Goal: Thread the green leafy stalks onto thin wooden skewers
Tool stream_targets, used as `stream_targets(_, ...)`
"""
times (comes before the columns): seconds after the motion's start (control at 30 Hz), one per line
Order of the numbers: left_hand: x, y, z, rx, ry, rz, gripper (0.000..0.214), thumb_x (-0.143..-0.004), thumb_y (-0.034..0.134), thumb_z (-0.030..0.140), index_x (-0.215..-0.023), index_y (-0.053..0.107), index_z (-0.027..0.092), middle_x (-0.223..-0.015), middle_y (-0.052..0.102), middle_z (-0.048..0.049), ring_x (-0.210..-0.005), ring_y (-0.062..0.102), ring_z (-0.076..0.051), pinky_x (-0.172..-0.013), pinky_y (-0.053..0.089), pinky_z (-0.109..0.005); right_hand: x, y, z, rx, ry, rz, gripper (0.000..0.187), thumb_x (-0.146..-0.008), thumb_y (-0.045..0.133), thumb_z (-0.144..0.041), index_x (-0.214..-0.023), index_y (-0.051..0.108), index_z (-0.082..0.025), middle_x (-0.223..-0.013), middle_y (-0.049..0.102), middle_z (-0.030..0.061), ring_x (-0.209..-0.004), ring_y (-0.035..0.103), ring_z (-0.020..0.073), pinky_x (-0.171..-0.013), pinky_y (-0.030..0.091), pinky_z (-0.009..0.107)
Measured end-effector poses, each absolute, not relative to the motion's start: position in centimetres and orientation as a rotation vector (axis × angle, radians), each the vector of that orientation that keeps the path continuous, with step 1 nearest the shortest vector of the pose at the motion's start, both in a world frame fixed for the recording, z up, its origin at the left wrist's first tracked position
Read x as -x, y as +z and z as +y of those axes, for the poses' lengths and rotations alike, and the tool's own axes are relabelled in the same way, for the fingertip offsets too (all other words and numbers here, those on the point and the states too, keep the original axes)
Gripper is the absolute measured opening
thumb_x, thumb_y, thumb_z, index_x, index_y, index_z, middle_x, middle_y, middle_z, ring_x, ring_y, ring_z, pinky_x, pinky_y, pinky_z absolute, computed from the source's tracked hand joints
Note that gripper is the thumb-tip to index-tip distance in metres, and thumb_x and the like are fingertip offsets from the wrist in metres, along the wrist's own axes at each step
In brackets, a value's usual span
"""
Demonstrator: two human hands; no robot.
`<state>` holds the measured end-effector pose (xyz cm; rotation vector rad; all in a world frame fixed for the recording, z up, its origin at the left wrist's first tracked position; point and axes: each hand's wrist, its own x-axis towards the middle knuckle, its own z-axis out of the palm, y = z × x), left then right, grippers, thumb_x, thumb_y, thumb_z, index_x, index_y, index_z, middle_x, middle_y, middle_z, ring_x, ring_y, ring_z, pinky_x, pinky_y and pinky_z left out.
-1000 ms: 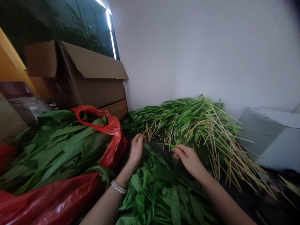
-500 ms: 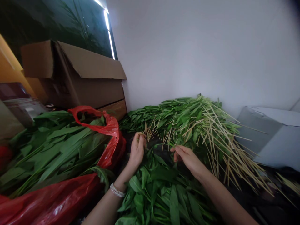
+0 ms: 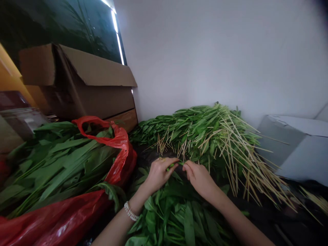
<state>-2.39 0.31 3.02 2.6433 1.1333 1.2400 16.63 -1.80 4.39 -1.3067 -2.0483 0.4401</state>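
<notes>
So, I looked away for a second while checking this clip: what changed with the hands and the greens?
The left hand dropped away from the skewered pile and swung right, while the right hand slid left. The two now meet, both pinching a short green stem. The skewered pile, the loose leaves, the red bag and the cardboard box stayed put.

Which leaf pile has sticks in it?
The far pile by the wall: pale sticks poke out. The red bag's leaves and the nearest pile show none.
</notes>
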Motion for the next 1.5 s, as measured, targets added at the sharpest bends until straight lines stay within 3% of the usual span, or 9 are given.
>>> stream_targets(0.4,2.0,3.0,0.5,-3.127,0.767,1.138,0.024,-0.087,0.053,0.022,-0.11,0.058,0.018,-0.08,0.07,-0.0052,-0.074,0.066,-0.02,-0.065,0.042,-0.028,-15.7,5.0,-2.9,1.374,0.163,-2.215,0.025,-0.094,0.04,-0.021,-0.077,0.059,-0.02,-0.078,0.07,0.0106,-0.075,0.065,0.0247,-0.072,0.035,0.034)
stream_targets(0.63,1.7,3.3,0.1,-3.107,0.814,1.198,0.011,-0.085,0.05,0.021,-0.076,0.056,0.019,-0.064,0.061,-0.0012,-0.062,0.059,-0.018,-0.061,0.038,-0.027,-15.9,4.6,-2.5,1.239,0.315,-2.222,0.027,-0.094,0.039,-0.018,-0.071,0.053,-0.021,-0.074,0.065,0.0043,-0.073,0.06,0.0187,-0.069,0.036,0.029)
stream_targets(0.8,1.4,3.6,-0.4,-2.686,0.968,1.195,0.018,-0.085,0.045,0.018,-0.07,0.054,0.02,-0.059,0.054,0.0026,-0.058,0.053,-0.014,-0.06,0.036,-0.024,-16.2,4.5,-1.9,1.109,0.503,-2.176,0.03,-0.097,0.036,-0.024,-0.072,0.053,-0.022,-0.071,0.062,-0.0004,-0.067,0.058,0.0145,-0.065,0.041,0.024)
stream_targets(0.93,2.2,3.8,0.6,-2.037,1.261,1.116,0.019,-0.083,0.044,0.019,-0.067,0.055,0.018,-0.059,0.051,0.0033,-0.055,0.048,-0.011,-0.056,0.035,-0.022,-16.8,4.9,-1.7,0.981,0.772,-2.059,0.03,-0.099,0.035,-0.027,-0.083,0.06,-0.021,-0.081,0.068,0.0005,-0.079,0.063,0.0147,-0.076,0.045,0.025)
stream_targets(1.07,3.9,4.2,2.5,-1.247,1.605,0.924,0.018,-0.082,0.054,0.031,-0.07,0.058,0.017,-0.047,0.028,0.0096,-0.041,0.027,-0.007,-0.044,0.026,-0.019,-17.6,5.8,-1.5,0.895,0.972,-1.849,0.031,-0.099,0.036,-0.034,-0.086,0.062,-0.02,-0.088,0.07,0.0026,-0.09,0.064,0.0168,-0.088,0.043,0.029)
stream_targets(1.13,4.5,4.4,3.1,-1.057,1.647,0.826,0.02,-0.079,0.063,0.037,-0.081,0.062,0.017,-0.05,0.033,0.0098,-0.042,0.031,-0.006,-0.045,0.031,-0.017,-18.0,6.1,-1.4,0.948,0.94,-1.824,0.03,-0.098,0.038,-0.035,-0.087,0.062,-0.02,-0.089,0.071,0.0031,-0.093,0.064,0.0178,-0.089,0.043,0.03)
stream_targets(1.2,4.8,4.6,3.2,-0.957,1.646,0.771,0.026,-0.075,0.07,0.038,-0.088,0.064,0.017,-0.063,0.05,0.0059,-0.052,0.045,-0.007,-0.052,0.04,-0.018,-18.4,6.2,-1.3,1.023,0.834,-1.862,0.029,-0.097,0.04,-0.035,-0.086,0.062,-0.021,-0.089,0.071,0.0035,-0.095,0.064,0.0191,-0.088,0.044,0.03)
stream_targets(1.33,5.2,4.8,2.9,-0.752,1.604,0.579,0.021,-0.077,0.073,0.033,-0.084,0.061,0.017,-0.095,0.064,-0.0012,-0.076,0.06,-0.012,-0.063,0.049,-0.021,-19.0,5.6,-0.8,1.166,0.453,-2.006,0.025,-0.094,0.041,-0.026,-0.096,0.065,-0.02,-0.09,0.072,0.0058,-0.088,0.066,0.0218,-0.083,0.046,0.034)
stream_targets(1.5,5.4,5.1,2.9,-0.678,1.54,0.376,0.017,-0.084,0.069,0.03,-0.09,0.06,0.017,-0.063,0.048,0.0067,-0.047,0.044,-0.002,-0.05,0.044,-0.014,-20.0,5.4,-0.3,1.269,0.203,-2.132,0.033,-0.085,0.051,-0.014,-0.117,0.062,-0.018,-0.111,0.069,0.0104,-0.103,0.062,0.0252,-0.09,0.045,0.039)
